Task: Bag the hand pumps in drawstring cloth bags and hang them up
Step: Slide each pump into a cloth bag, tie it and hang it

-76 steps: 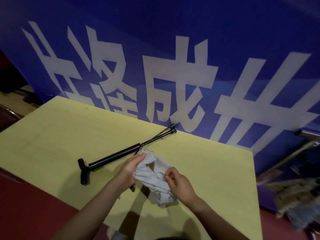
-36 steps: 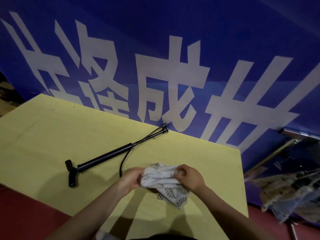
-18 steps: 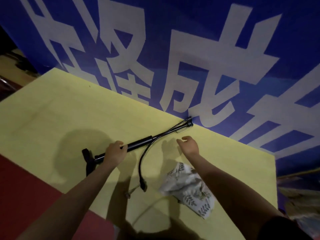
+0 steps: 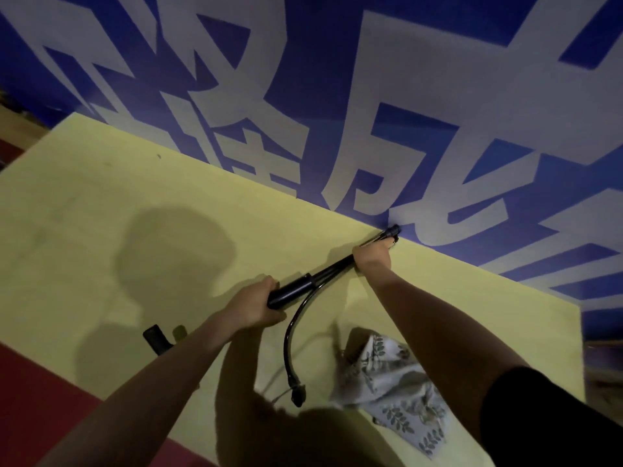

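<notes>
Hand pump point(image 4: 296, 288) is gripped by left hand point(image 4: 253, 308) and right hand point(image 4: 372, 259); fold it compact before reaching for the leaf-print drawstring bag point(image 4: 394, 385).

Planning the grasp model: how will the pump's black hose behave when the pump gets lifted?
Probably floppy: the hose curves loosely from the pump to the table, so it should dangle and swing. Its end fitting may drag or snag on the cloth bag nearby. The barrel looks rigid; left hand and right hand grip it apart.
</notes>
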Demonstrator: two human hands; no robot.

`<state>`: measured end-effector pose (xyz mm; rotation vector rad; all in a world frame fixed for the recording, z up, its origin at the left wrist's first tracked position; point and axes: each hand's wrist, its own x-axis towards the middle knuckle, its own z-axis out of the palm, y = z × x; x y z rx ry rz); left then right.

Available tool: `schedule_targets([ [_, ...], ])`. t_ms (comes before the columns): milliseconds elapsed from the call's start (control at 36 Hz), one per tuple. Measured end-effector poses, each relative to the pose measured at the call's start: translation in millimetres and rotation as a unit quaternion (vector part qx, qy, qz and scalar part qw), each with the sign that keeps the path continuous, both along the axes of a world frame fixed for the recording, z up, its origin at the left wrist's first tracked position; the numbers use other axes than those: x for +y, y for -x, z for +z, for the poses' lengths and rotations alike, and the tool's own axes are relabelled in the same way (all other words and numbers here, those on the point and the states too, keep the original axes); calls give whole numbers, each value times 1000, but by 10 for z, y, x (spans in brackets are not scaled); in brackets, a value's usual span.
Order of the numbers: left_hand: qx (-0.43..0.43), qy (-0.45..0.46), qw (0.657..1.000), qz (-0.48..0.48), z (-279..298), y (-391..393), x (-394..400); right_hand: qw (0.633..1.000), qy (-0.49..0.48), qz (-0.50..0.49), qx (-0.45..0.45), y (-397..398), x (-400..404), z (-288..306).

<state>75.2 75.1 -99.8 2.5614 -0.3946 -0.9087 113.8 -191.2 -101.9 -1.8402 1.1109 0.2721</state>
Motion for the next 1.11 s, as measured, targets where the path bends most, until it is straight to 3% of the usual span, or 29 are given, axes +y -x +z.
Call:
schedule_targets([
  [167,84,123,984,96,176,36,-80,985,-131,-92,-67,41,-57,147],
  [278,94,142,974,148,340,109,-105,973,-182,-96,-102,143,-177,308],
  [472,55,140,979,134,797,268,-139,935,-244,-107,-233,405,-204,908],
  [583,22,145,981,128,1103,403,-142,949,-168,-73,-256,630,-240,1268],
  [722,-16,186,973,136,1473,671,-154,947,-104,-106,-285,914,-344,1539],
  [889,-61,213,967,127,1646,1031,-224,902,-182,-110,-376,1418,-543,1805],
  [1111,-161,156,972,66,1732,1468,-453,844,-253,-186,-434,1915,-1062,2023],
])
